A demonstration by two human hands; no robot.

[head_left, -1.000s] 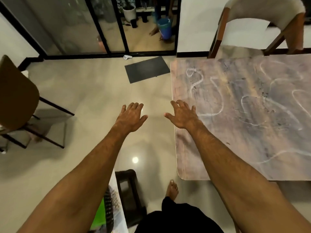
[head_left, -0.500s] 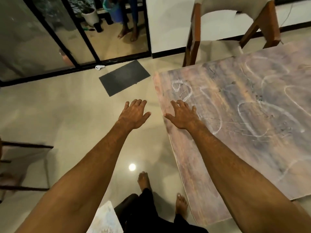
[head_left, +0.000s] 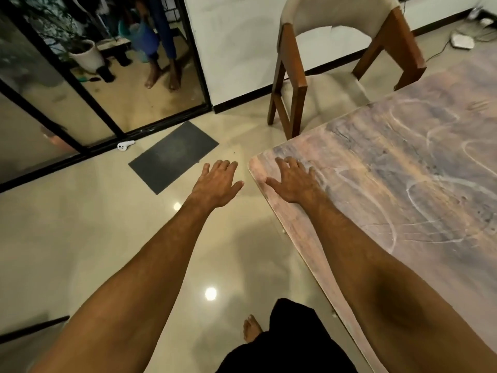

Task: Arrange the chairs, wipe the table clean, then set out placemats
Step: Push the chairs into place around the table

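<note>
A wooden table [head_left: 403, 189] with white smeared marks fills the right side. A chair with a cream back and brown wooden legs [head_left: 336, 57] stands at its far edge, seat tucked partly under. My right hand [head_left: 293, 181] is spread flat, palm down, over the table's near-left corner; whether it touches the top I cannot tell. My left hand [head_left: 217, 183] hovers with straight fingers over the floor, just left of that corner. Both hands hold nothing.
A dark grey floor mat [head_left: 174, 156] lies before black-framed glass doors [head_left: 80, 103], with a small white object [head_left: 125, 145] beside it. A person's legs [head_left: 161, 63] show behind the glass. A white device with a cable [head_left: 462, 41] lies far right. Glossy tiled floor stretches left.
The view has swung right and forward along the table's left edge; the dark chair at left has left the frame. The cream chair is nearer. Both hands stay spread and empty.
</note>
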